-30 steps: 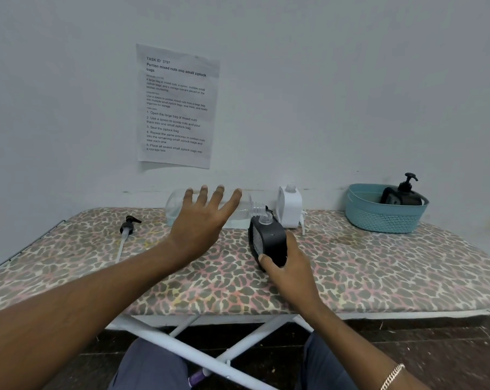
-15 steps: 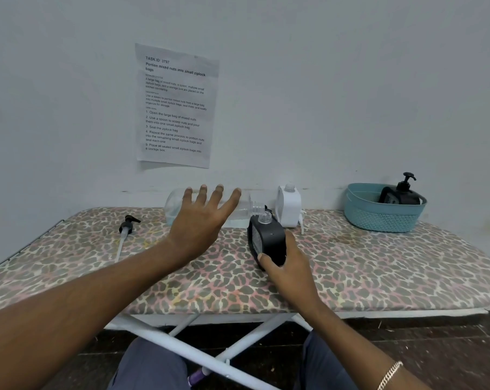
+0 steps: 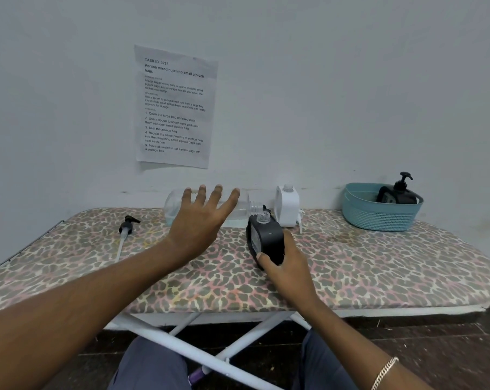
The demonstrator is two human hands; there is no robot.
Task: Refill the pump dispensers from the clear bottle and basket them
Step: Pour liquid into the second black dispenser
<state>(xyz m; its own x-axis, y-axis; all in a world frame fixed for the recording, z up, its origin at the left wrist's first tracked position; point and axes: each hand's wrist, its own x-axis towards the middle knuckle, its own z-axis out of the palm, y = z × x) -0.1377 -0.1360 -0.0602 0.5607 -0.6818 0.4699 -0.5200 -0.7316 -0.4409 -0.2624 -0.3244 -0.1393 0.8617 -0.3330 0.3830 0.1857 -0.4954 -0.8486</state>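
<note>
- Left hand (image 3: pixel 201 220): fingers straight and spread, palm turned away, raised in front of the clear bottle (image 3: pixel 173 204). Contact with the bottle cannot be told from this angle.
- Clear bottle: on its side near the far edge of the ironing board (image 3: pixel 378 263), a little pale liquid pooled along its lower side. Its open mouth points right, just at the neck of the black dispenser (image 3: pixel 266 240).
- Right hand (image 3: pixel 287 266): grips the black dispenser low down, thumb across the near face, fingers wrapped round the right side. Metal bracelet (image 3: pixel 384 372) on the wrist.
- Black dispenser: upright on the board, pump off, clear threaded neck exposed.
- White dispenser (image 3: pixel 288 205): just behind and right of the black one, upright, also without its pump.
- Loose pump head (image 3: pixel 127 226): black, with a white dip tube, lying on the board well to the left.
- Teal basket (image 3: pixel 378 218): far right on the board; a second black pump bottle (image 3: pixel 398 192) sits inside, pump fitted.
- Printed sheet (image 3: pixel 176 108) taped to the wall above the bottle.
</note>
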